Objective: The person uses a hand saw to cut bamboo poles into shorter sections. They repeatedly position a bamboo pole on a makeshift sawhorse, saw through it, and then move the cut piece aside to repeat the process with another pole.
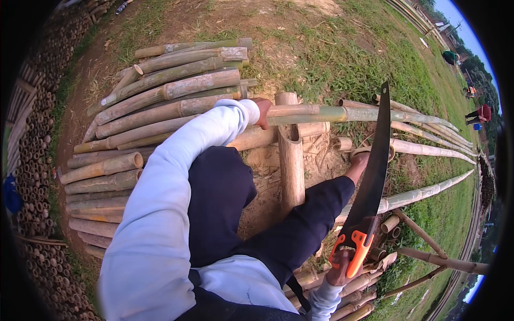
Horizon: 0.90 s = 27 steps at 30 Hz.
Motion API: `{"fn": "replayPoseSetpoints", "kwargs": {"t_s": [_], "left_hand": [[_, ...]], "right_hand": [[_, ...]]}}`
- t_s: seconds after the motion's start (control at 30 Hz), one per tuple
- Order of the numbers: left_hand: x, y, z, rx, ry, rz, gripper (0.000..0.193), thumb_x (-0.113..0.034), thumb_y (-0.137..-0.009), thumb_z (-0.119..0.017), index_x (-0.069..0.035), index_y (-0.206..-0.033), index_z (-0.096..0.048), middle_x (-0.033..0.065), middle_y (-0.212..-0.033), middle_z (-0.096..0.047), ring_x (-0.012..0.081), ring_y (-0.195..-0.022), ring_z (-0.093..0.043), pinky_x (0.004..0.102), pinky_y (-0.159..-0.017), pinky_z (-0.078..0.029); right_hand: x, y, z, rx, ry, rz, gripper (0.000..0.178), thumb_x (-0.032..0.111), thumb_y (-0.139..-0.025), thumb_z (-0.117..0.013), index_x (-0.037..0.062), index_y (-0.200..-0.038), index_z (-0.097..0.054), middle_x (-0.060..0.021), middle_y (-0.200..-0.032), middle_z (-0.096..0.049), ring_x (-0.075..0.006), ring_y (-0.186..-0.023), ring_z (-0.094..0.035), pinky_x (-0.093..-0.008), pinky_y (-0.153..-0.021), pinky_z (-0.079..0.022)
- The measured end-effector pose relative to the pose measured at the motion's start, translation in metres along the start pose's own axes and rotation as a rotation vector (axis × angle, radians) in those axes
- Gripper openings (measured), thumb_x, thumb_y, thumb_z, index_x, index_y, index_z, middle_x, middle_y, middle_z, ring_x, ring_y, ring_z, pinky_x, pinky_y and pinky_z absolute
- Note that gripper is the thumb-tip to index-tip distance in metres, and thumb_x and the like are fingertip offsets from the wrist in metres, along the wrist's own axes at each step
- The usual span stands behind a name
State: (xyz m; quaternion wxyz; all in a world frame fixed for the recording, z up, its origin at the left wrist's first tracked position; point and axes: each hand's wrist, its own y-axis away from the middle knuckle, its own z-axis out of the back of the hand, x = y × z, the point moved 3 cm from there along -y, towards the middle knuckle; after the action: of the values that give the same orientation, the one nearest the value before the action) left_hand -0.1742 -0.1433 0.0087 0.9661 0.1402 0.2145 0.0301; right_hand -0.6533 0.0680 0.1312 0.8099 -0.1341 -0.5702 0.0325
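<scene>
My left hand point(262, 113) is closed round a long bamboo pole point(329, 114) that stretches away to the right. Beneath that pole stands a bamboo support point(292, 171) with a notched top, beside a thick horizontal bamboo piece point(251, 140). At the lower right, my right hand point(339, 268) grips a handsaw point(376, 160) by its orange and black handle. The saw's dark blade points up and away, apart from the support. In this view the blade's upper part crosses in front of the pole. My legs straddle the ground around the support.
Cut bamboo lengths point(171, 88) lie piled on the left. Bundled bamboo ends point(51, 267) fill the far left edge. More long poles point(428, 148) rest on the grass at right, near a bamboo frame point(444, 261). A person in red point(483, 113) is in the distance.
</scene>
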Motion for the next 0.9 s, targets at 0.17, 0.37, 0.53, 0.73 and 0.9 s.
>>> {"fn": "replayPoseSetpoints", "kwargs": {"t_s": [0.17,0.37,0.53,0.73,0.9], "left_hand": [[0.06,0.037,0.015,0.046,0.021,0.08,0.078,-0.027,-0.061,-0.09,-0.001,-0.13,-0.063,0.0247,-0.119,-0.07,0.0406,-0.115,-0.066,0.0451,-0.099,-0.052],[0.096,0.066,0.021,0.022,-0.049,0.119,0.077,-0.029,-0.064,-0.089,-0.001,-0.131,-0.062,0.0243,-0.125,-0.068,0.0399,-0.119,-0.064,0.0456,-0.101,-0.052],[0.08,0.067,0.027,0.012,-0.064,0.149,0.08,-0.029,-0.066,-0.089,-0.002,-0.135,-0.059,0.0244,-0.127,-0.067,0.0416,-0.12,-0.063,0.0471,-0.102,-0.051],[0.065,0.073,0.034,-0.047,-0.145,0.156,0.09,-0.042,-0.066,-0.09,-0.008,-0.141,-0.055,0.0245,-0.125,-0.068,0.0423,-0.119,-0.064,0.0492,-0.102,-0.051],[0.071,0.074,0.027,-0.032,-0.152,0.182,0.09,-0.043,-0.066,-0.09,-0.008,-0.141,-0.055,0.0253,-0.124,-0.068,0.0429,-0.117,-0.064,0.05,-0.101,-0.05]], "right_hand": [[0.009,-0.012,-0.017,0.123,-0.015,0.004,0.015,0.012,-0.088,-0.064,-0.002,-0.086,-0.067,-0.0059,-0.063,-0.063,-0.0143,-0.054,-0.06,-0.0278,-0.054,-0.049],[0.016,-0.028,-0.083,0.354,-0.064,-0.043,0.011,0.006,-0.09,-0.067,-0.0038,-0.092,-0.068,-0.004,-0.065,-0.063,-0.0121,-0.056,-0.06,-0.0259,-0.054,-0.048],[-0.002,-0.043,-0.153,0.494,-0.148,-0.118,0.022,0.006,-0.093,-0.067,-0.0054,-0.111,-0.071,-0.001,-0.074,-0.065,-0.0077,-0.064,-0.056,-0.0244,-0.061,-0.046],[-0.018,-0.057,-0.19,0.505,-0.107,-0.157,0.022,0.005,-0.091,-0.068,-0.0043,-0.11,-0.071,-0.0039,-0.073,-0.064,-0.0093,-0.063,-0.055,-0.0273,-0.062,-0.048],[-0.028,-0.057,-0.192,0.524,-0.081,-0.15,0.02,0.005,-0.091,-0.068,-0.0037,-0.108,-0.071,-0.005,-0.072,-0.063,-0.0092,-0.063,-0.056,-0.0274,-0.062,-0.048]]}}
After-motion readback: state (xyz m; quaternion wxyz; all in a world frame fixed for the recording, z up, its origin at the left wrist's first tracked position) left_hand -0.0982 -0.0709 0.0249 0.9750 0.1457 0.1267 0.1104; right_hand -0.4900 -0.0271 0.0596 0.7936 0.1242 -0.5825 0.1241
